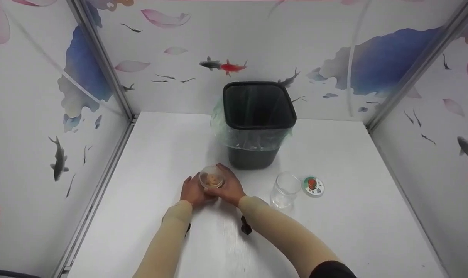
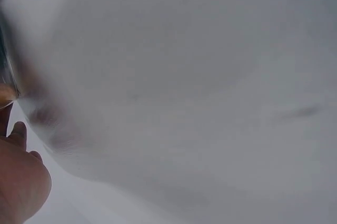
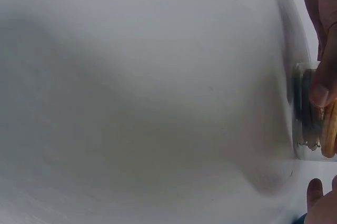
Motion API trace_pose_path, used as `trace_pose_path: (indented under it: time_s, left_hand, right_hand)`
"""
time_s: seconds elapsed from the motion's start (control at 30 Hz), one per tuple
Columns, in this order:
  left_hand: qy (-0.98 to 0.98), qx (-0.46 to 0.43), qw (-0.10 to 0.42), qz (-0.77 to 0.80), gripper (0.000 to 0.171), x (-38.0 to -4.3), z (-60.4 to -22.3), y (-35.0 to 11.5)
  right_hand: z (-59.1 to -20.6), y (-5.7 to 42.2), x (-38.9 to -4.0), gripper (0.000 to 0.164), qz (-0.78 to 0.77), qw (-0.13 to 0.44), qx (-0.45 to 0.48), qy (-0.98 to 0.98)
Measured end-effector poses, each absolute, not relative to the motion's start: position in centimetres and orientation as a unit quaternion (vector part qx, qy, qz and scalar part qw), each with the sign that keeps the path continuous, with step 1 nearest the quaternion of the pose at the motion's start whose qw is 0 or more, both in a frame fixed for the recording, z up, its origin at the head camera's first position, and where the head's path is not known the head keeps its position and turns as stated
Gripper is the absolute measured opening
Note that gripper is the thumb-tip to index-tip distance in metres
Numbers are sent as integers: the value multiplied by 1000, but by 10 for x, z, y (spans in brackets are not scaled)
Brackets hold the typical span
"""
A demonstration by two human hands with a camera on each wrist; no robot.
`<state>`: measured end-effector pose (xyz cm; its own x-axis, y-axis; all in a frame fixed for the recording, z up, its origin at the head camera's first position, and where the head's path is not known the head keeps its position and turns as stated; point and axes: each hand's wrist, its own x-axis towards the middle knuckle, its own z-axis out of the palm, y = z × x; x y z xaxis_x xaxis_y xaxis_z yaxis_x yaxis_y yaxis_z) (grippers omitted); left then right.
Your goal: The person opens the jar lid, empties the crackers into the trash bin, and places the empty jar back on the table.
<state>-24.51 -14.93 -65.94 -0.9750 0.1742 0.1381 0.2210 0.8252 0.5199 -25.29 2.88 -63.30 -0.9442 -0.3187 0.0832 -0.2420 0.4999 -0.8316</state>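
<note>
In the head view, both hands meet at a small clear jar (image 1: 212, 172) with round golden biscuits (image 1: 213, 180) inside. My right hand (image 1: 229, 189) grips its right side, and in the right wrist view the thumb (image 3: 320, 91) presses on the jar wall. From the left, my left hand (image 1: 195, 192) holds the same jar, its fingers partly hidden. Only part of the left hand (image 2: 23, 179) shows in the left wrist view, beside the jar's edge. A second clear jar (image 1: 284, 193) stands right of the right forearm, beside a round printed lid (image 1: 313, 186) on the table.
Behind the hands stands a dark bin (image 1: 253, 158) with a thin greenish plastic liner (image 1: 253, 139) folded over its rim. The white table (image 1: 160, 150) is enclosed by printed panels at the back and both sides, with metal frame posts (image 1: 102, 61) at the corners.
</note>
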Motion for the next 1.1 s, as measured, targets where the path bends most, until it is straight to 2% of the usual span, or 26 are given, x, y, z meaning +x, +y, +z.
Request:
trace_pose_path:
  time_s: [0.2, 0.4, 0.63, 0.87, 1.1]
  left_hand:
    - [-952, -104, 45, -286, 95, -247, -661, -147]
    - [-948, -93, 42, -301, 97, -248, -663, -146]
    - [-953, -89, 41, -286, 96, -247, -662, -149]
    - [-957, -101, 57, -266, 83, -246, -660, -152]
    - [-958, -108, 50, -261, 92, -247, -661, -150]
  right_hand:
    - [-624, 42, -270, 97, -466, 84, -222, 853]
    - [-620, 47, -281, 96, -455, 117, -248, 847]
    - [-624, 41, -268, 97, -449, 76, -229, 860]
    - [-631, 32, -253, 105, -477, 50, -193, 856]
    - [-627, 35, -260, 100, -445, 65, -199, 871]
